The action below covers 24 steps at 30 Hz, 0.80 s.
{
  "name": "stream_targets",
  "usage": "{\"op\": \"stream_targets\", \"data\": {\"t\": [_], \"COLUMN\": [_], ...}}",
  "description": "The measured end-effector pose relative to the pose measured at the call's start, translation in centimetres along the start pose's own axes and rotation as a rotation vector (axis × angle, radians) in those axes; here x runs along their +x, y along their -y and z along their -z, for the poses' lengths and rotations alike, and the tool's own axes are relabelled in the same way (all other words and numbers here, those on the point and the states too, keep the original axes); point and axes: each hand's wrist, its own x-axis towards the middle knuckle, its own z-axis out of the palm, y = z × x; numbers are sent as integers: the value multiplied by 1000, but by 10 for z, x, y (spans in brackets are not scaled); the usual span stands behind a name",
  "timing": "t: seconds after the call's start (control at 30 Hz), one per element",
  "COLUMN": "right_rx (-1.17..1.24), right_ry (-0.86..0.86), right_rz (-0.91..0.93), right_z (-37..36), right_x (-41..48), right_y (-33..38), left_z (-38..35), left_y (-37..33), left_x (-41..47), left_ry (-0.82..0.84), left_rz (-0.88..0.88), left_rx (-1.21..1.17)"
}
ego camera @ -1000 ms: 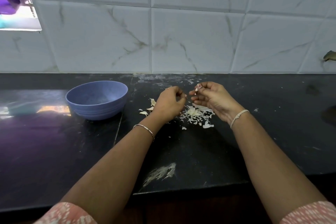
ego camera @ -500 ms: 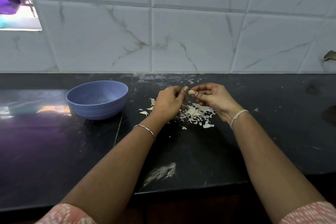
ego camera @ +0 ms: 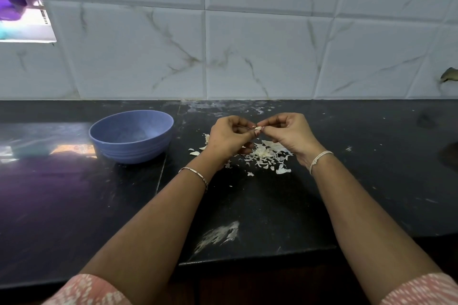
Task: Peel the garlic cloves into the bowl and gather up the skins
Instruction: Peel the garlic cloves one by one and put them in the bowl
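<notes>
In the head view the two hands meet in the air above the dark counter (ego camera: pixel 260 200). The left hand (ego camera: pixel 229 136) and the right hand (ego camera: pixel 288 131) both have their fingers curled, and each pinches the same small pale garlic clove (ego camera: pixel 258 128) between thumb and fingertips, so the two pinches nearly touch at the clove. How much skin clings to it is too small to tell. Directly below the grip, and a little toward the person, lies the main heap of skins (ego camera: pixel 266 153). A few loose flakes sit below and to the left of the grip, partly hidden behind the left hand. The blue bowl (ego camera: pixel 133 151) stands well to the left of the grip, and its inside is too dim to read. The step in hand looks like stripping this one clove. To do it well, one hand should probably steady the clove while the other's thumbnail catches a loose edge and draws the skin off in long strips. Working right over the heap lets the flakes drop where the rest already lie. Squeezing too hard could shoot the slippery clove out of the pinch. Once bare, the clove needs carrying left to the bowl, and the stray flakes on that side need sweeping in with the heap.
</notes>
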Motion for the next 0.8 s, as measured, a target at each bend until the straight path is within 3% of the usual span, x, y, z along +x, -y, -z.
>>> {"op": "stream_targets", "data": {"t": [0.53,0.8], "right_rx": [-18,-24], "right_ry": [-88,60], "right_rz": [8,-76], "right_z": [0,0], "right_x": [-1,-1], "right_y": [2,2], "left_z": [3,3], "left_y": [-9,-8], "left_x": [-7,-6], "left_ry": [79,25], "left_rz": [97,105], "left_rx": [-210,-247]}}
